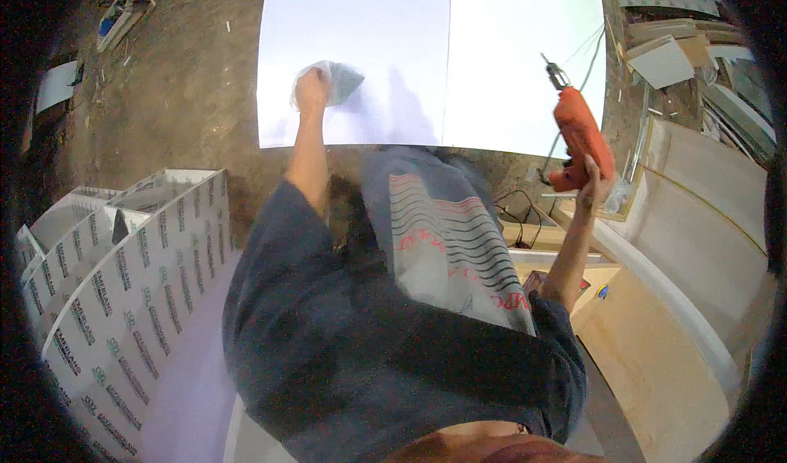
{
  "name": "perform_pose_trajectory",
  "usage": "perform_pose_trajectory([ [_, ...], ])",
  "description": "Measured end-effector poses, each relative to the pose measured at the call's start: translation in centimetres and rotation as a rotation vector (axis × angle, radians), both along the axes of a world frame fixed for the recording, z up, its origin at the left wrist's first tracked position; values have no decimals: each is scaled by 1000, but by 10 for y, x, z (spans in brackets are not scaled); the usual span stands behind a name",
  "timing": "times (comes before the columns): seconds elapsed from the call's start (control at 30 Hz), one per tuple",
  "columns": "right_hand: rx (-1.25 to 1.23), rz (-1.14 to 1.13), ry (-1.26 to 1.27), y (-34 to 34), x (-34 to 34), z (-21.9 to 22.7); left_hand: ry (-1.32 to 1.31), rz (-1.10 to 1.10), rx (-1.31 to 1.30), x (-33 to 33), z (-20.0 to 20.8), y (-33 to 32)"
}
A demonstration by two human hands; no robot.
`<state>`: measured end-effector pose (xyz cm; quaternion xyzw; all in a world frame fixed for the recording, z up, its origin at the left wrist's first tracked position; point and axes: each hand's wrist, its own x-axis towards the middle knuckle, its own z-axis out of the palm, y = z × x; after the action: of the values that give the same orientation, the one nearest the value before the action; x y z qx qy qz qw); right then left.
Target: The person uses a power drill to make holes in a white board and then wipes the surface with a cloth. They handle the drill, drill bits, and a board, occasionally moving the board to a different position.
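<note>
My left hand (312,91) is closed round the gathered top of a clear plastic bag (338,83), held above the white panel (361,20). What lies in the bag is too blurred to name. Out to the right, my right hand (597,186) grips an orange-red corded power drill (584,133) from below and behind. The drill's chuck and bit (554,71) point forward and up, over the right part of the white surface. A dark cable (592,63) runs behind the drill. Dark shadows fall on the panel beside the bag.
On the left stands a white board structure (139,258) with printed film and compartments. Wooden panels and a curved white-edged piece (656,332) stand at the right. Offcuts (664,63) are piled at the far right, and scraps (123,20) litter the brown floor (188,61).
</note>
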<state>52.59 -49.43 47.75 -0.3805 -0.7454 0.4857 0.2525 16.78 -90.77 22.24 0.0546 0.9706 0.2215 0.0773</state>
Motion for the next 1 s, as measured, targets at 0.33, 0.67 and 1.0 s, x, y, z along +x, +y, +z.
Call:
perform_pose_trajectory([
  [0.33,-860,143,127,115,-36,-113,429,650,395,177,-2,-10],
  [0.67,-1223,-100,422,135,-10,-249,-319,1484,787,132,-66,-91],
  [1.0,-1138,-243,501,141,2,-258,55,1181,457,93,-63,-98],
])
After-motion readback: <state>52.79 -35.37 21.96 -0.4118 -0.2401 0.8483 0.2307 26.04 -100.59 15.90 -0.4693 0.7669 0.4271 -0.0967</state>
